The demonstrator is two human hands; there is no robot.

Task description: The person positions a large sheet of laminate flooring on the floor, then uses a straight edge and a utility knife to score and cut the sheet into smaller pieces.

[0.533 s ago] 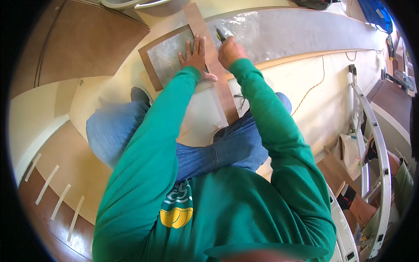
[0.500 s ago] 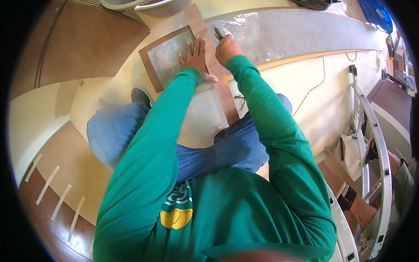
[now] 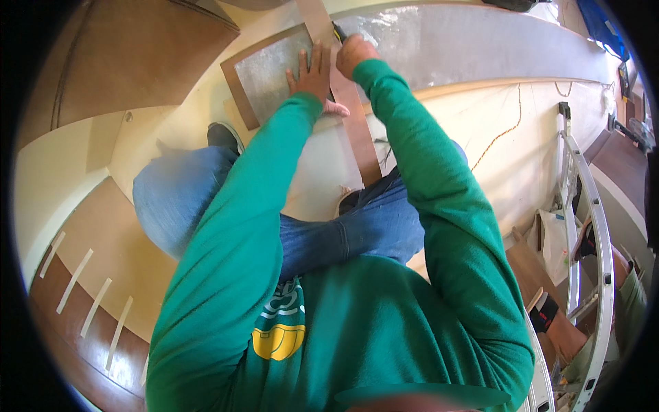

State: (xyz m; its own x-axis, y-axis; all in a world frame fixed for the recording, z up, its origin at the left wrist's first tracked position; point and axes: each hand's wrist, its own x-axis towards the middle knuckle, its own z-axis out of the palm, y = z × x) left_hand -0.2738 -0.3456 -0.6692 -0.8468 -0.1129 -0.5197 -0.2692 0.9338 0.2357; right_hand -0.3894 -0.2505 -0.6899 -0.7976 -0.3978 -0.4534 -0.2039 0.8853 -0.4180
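My left hand (image 3: 314, 77) lies flat with fingers spread, pressing on a long brown strip (image 3: 362, 141) and the grey sheet with a brown border (image 3: 264, 72) beside it. Its thumb stretches across the strip. Closed around a black and yellow utility knife (image 3: 338, 31), my right hand (image 3: 355, 55) is at the strip's right edge, over a long grey board (image 3: 473, 41). The knife's front end is close against that edge; whether the blade touches the board cannot be made out.
An aluminium ladder (image 3: 597, 226) stands at the right, with another person's leg (image 3: 564, 336) near it. An orange cord (image 3: 504, 134) trails over the pale floor. Brown panels (image 3: 137, 55) are at the far left. My bent legs (image 3: 343, 240) flank the work.
The whole view has shifted, so the work sits higher in the picture. My right hand has brought the knife left, nearer the strip's edge. The left hand stays spread in place.
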